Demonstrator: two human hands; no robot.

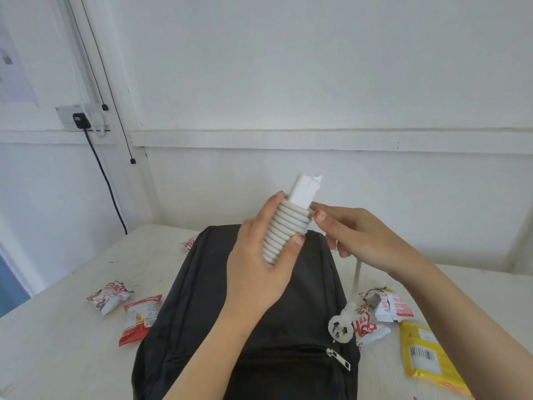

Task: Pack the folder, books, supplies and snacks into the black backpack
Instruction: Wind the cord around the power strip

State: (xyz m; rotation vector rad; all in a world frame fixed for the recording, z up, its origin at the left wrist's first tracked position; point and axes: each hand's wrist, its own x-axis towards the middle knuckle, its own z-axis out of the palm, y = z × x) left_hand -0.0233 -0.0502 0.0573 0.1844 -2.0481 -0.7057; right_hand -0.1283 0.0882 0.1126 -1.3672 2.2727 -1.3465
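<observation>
A scuffed white table (72,356) stands against white walls (317,67) with a horizontal rail across them. On the left wall a socket (70,119) holds one black plug (80,120), its dark lead hanging down behind the table. One black backpack (202,298) lies flat in the middle of the table, its silver zip pull (339,358) near the right edge; the pockets look zipped, and what is inside cannot be seen. Six snack packets lie loose on the table. Three are to the backpack's left: a red-and-white packet (110,295), a red packet (140,319), and a third packet (191,241) half hidden behind the far corner. Three are to the right: two crumpled red-and-white packets (393,308) and a yellow packet (427,353). Above the backpack the left hand (259,264) grips one white charger brick (304,192), fingers and thumb wrapped round the cable (284,229) coiled about it. The right hand (363,238) is just beside it and pinches the loose run of that cable, which drops to a round white plug (341,327) dangling over the backpack's right edge.
</observation>
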